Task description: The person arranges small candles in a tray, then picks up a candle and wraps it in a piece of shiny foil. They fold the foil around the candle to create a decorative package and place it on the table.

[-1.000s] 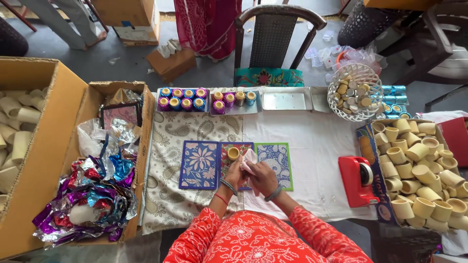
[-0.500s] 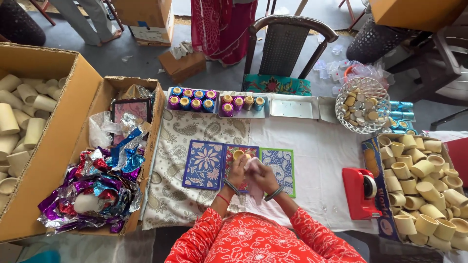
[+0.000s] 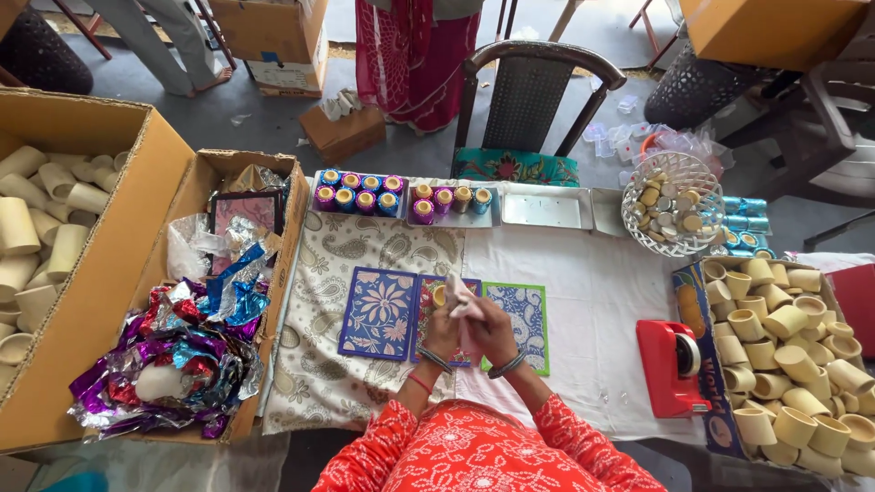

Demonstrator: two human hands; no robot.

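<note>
My left hand [image 3: 441, 330] and my right hand [image 3: 489, 326] are together above the patterned cards [image 3: 378, 312] at the table's near middle. Between them they hold a small yellow cup [image 3: 440, 294] and a piece of pale pink foil [image 3: 464, 302] that lies against it. Both wrists wear bangles and my sleeves are red-orange with white print. Which hand grips which part I cannot tell exactly; the cup sits by the left fingers, the foil by the right.
Trays of foil-wrapped cups [image 3: 357, 194] and an empty metal tray [image 3: 548, 209] line the far edge. A wire basket [image 3: 673, 190], a red tape dispenser [image 3: 672, 366], boxes of plain cups [image 3: 785, 351] [image 3: 41, 228], a foil scrap box [image 3: 182, 337] and a chair [image 3: 527, 100] surround me.
The view has tilted a little toward the floor beyond the table. My hands stay at the same spot, turning the cup and foil slightly.
</note>
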